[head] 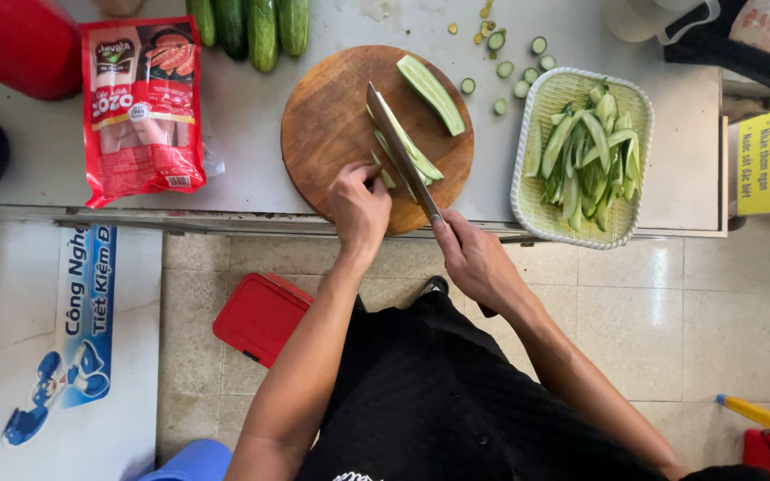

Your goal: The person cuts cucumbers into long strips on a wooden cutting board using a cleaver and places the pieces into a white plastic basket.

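Note:
A round wooden cutting board (332,116) lies on the steel counter. My right hand (474,258) grips the handle of a long knife (396,142), whose blade rests lengthwise on a cucumber piece (416,156) on the board. My left hand (358,205) presses its fingertips on the near end of that piece, next to the blade. A second cucumber half (432,93) lies cut side up at the board's far right.
A pale green basket (536,214) of cucumber strips sits right of the board. Round cucumber end slices (502,69) are scattered behind it. Whole cucumbers (260,27) and a red sausage packet (143,107) lie at the left. A red box (260,316) is on the floor.

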